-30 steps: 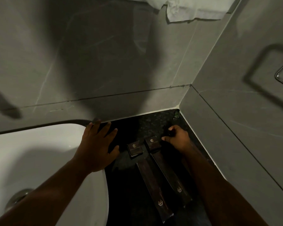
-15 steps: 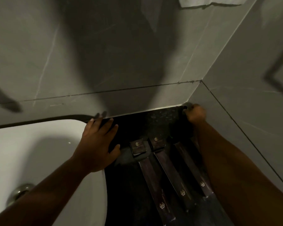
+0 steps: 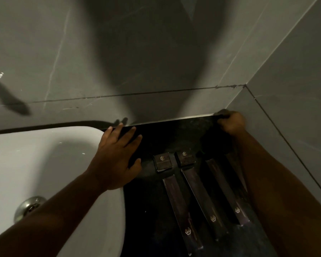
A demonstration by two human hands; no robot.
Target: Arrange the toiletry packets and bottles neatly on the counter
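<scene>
Three long dark packets with gold logos lie side by side on the black counter: left, middle, right. Two small square packets sit at the far ends of the left and middle ones. My left hand rests flat with fingers spread on the sink's rim and the counter edge, just left of the packets. My right hand is curled in the counter's far corner around a small dark bottle, which it almost wholly hides. My right forearm crosses over the rightmost packet's edge.
A white sink with a metal drain fills the left. Grey tiled walls close the counter at the back and on the right, meeting in the corner by my right hand. The lighting is dim.
My right hand left the packets and reached back into the far corner, closing there. That uncovered the third long packet. My left hand stayed put.
</scene>
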